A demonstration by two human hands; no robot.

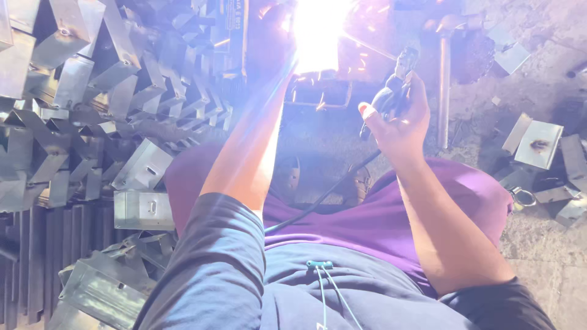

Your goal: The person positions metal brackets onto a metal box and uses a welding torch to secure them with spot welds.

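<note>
Welding holder [391, 91], dark and slim, sits in my right hand [400, 125] at about one o'clock in my view, its tip pointing up toward a white glare [317, 33] at twelve o'clock. My right fingers [369, 112] are curled tight around its grip. A black cable [324, 195] trails from it down toward six o'clock, across my purple trousers [379, 223]. My left arm [247, 159] reaches straight up into the glare, which swallows the hand, so I cannot tell how those fingers are set. Sparks scatter around a small metal frame [321, 91] just below the light. A heap of folded sheet-metal brackets [92, 104] fills nine o'clock. Flat metal plates [538, 143] lie on the concrete floor [544, 256] at three o'clock.
</note>
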